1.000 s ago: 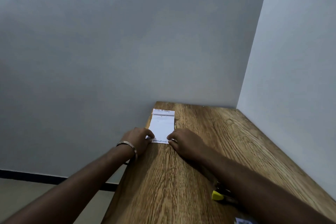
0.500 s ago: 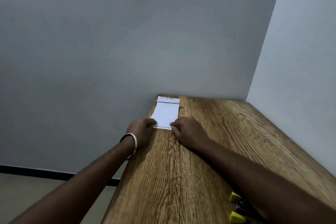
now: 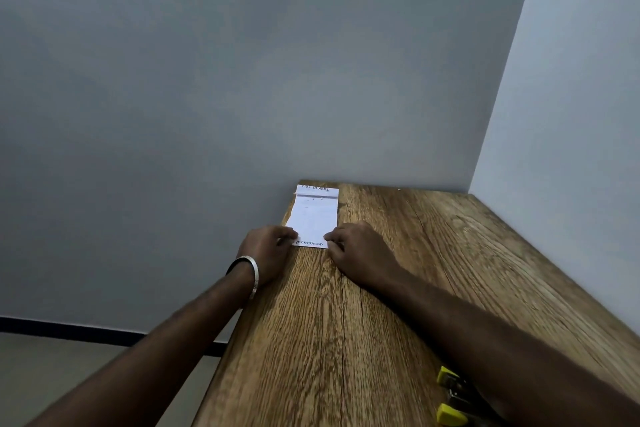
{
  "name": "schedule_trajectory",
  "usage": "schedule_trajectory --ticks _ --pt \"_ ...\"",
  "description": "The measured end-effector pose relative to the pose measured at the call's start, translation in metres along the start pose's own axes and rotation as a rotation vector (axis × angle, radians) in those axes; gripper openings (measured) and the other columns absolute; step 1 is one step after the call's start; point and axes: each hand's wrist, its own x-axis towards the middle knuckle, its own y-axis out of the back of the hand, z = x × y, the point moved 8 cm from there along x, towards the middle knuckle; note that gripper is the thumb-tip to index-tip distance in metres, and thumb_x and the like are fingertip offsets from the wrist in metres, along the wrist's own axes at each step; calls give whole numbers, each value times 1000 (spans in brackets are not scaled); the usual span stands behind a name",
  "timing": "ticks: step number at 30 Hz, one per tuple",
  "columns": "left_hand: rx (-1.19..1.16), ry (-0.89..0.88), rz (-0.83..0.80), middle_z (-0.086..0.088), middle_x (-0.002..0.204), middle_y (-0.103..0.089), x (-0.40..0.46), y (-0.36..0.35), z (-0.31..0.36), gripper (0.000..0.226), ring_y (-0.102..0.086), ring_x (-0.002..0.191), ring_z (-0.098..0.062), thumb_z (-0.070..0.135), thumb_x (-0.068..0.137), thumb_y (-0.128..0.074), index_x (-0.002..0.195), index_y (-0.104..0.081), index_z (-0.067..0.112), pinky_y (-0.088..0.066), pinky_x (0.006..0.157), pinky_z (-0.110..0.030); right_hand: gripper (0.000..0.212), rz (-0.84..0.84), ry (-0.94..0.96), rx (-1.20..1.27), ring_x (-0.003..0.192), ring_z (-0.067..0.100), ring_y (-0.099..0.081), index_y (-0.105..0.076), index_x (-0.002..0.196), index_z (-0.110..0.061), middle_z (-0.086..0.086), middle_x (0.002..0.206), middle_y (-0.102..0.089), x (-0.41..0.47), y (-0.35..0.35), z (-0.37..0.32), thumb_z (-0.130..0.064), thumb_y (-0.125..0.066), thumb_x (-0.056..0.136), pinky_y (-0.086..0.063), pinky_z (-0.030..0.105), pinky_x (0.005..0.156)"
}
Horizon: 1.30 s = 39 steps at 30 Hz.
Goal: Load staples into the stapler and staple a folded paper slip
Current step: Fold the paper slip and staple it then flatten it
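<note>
Both hands press on the near edge of the folded paper slip (image 3: 313,218), which lies flat at the far left corner of the wooden table (image 3: 398,288). Left hand (image 3: 268,250) and right hand (image 3: 360,250) pinch its two near corners with curled fingers. One yellow stapler (image 3: 452,399) lies near the right forearm, partly hidden.

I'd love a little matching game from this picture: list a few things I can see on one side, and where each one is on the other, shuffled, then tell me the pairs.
Things:
1. white folded paper slip
2. yellow and black stapler
3. silver metal bangle
4. right hand

Places:
A. on the left wrist
B. near bottom edge, under the right forearm
C. at the wooden table's far left corner
D. on the slip's near right corner

Pairs: 1-C, 2-B, 3-A, 4-D
</note>
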Motion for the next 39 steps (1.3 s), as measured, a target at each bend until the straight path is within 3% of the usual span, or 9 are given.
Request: schedule_trajectory --ticks 11,17,19,21,24,30,34,39 --pt "-1 4 4 1 122 -69 -1 1 -1 24 -62 112 -20 27 94 -56 112 -72 23 -49 95 -35 27 16 12 -3 103 22 -62 -75 107 -19 -4 107 -76 0 -1 2 -29 -55 93 -52 43 91" --pt "5 4 -4 1 122 -70 -2 1 0 25 -62 113 -20 29 94 -56 113 -71 23 -49 96 -37 29 -17 3 -26 96 20 -61 -75 96 -14 -2 97 -76 -1 -4 3 -31 -51 93 -52 43 87" --pt "-2 3 0 1 123 -69 -3 2 1 25 -61 114 -20 28 94 -56 113 -71 23 -49 97 -37 30 -7 0 -11 98 20 -63 -74 108 -16 -2 104 -76 -1 -2 2 -31 -51 93 -53 43 89" --pt "-23 7 18 0 126 -67 -5 4 2 25 -60 116 -21 25 94 -57 115 -70 24 -48 98 -37 37 18 14 5 99 21 -64 -63 129 -20 1 112 -74 -3 3 -2 -28 -50 96 -52 41 91" --pt "0 -18 47 -1 129 -65 -10 11 10 26 -60 117 -24 19 95 -55 118 -67 24 -48 98 -36 46 21 23 12 95 21 -63 -47 144 -21 5 111 -71 -7 10 -7 -23 -47 98 -51 38 89" --pt "226 -158 38 1 128 -65 -30 27 40 29 -60 114 -25 17 93 -55 121 -60 26 -47 94 -36 56 -279 -44 174 103 19 -57 -23 156 -23 17 133 -59 -19 26 -15 -18 -40 103 -43 31 84" --pt "180 -160 24 -1 126 -66 -54 40 58 31 -60 114 -25 17 91 -60 120 -62 26 -47 93 -34 56 -362 -45 229 131 26 -50 -23 156 -21 13 150 -47 -48 62 -22 -23 -43 104 -41 36 104" --pt "-5 -185 -31 2 122 -68 -100 60 98 29 -63 111 -20 26 89 -65 117 -66 23 -48 95 -34 50 -301 -86 367 124 20 -56 -37 150 -25 8 144 -53 -99 118 -33 -28 -49 102 -50 21 79"
